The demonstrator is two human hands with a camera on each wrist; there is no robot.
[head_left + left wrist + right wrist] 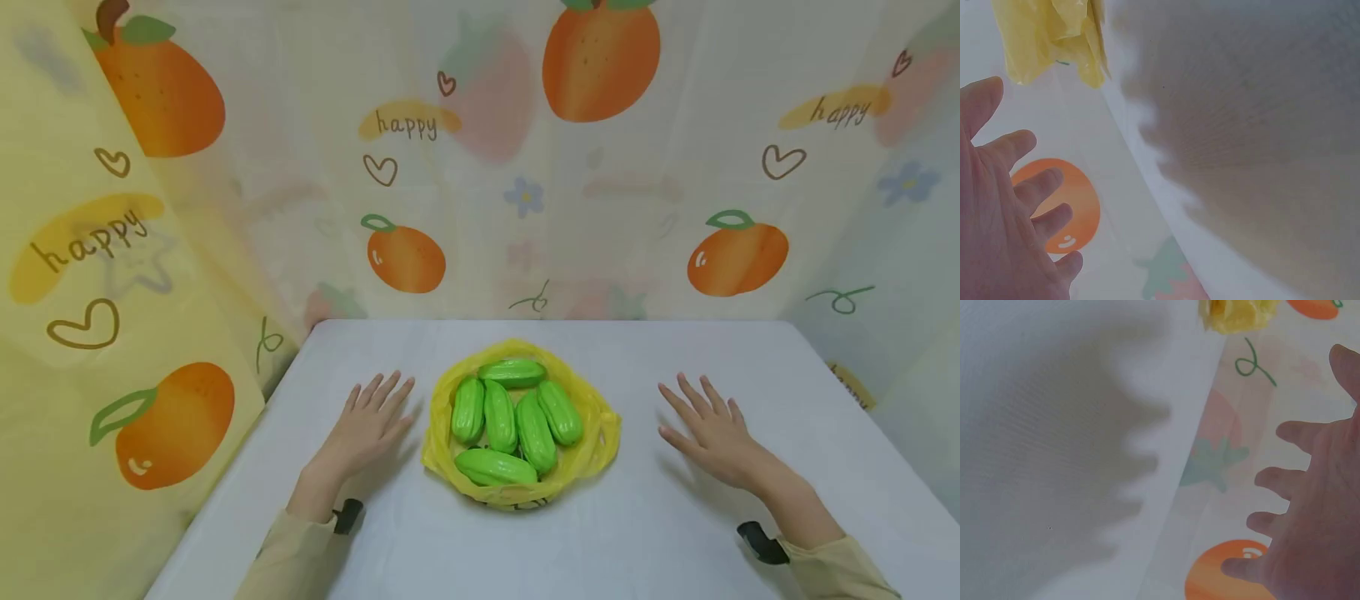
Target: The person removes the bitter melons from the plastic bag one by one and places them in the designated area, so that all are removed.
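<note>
A yellow plastic bag [598,408], its rim rolled open, sits mid-table. Inside lie several glossy green oblong vegetables [495,467] with lengthwise ridges, like short cucumbers. To the left of the bag my left hand [367,425] hovers over the table with its fingers spread, holding nothing. My right hand [708,437] is held out on the other side, fingers spread and nothing in it. Each palm shows bare in its own wrist view, with shadows of the fingers on the tabletop. Part of the yellow bag [1050,37] appears at the top of the left wrist view.
The white table [630,542] ends at a back edge against a fabric curtain [480,200] printed with oranges, hearts and the word "happy". More of this fabric hangs along the left and right sides. A dark strap [761,543] shows at each wrist.
</note>
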